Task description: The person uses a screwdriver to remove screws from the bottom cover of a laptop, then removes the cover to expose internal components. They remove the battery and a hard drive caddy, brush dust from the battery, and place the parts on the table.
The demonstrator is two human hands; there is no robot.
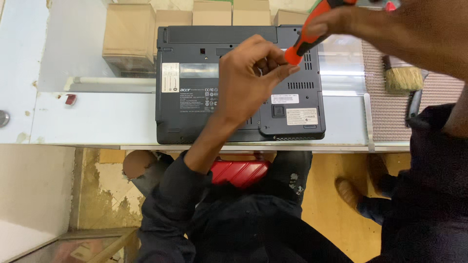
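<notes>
Nearest to us, our left hand [248,78] reaches up from a dark sleeve, its fingers [270,58] curled together and pinching at the tip of an orange-handled screwdriver with black trim [312,29]. Our right hand [370,22] comes in from the upper right with its fingers wrapped tight around the upper part of that handle, holding the tool slanted. Directly under the left fingertips lies a dark grey plastic laptop turned bottom side up [204,117], flat on a pale glass-topped counter [87,122]. To the right of the fingers, a wood-handled brush with pale bristles [403,78] rests on a brown ribbed mat [385,117]. Beyond the fingers, past the laptop's far edge, stand several small brown cardboard boxes [127,31].
</notes>
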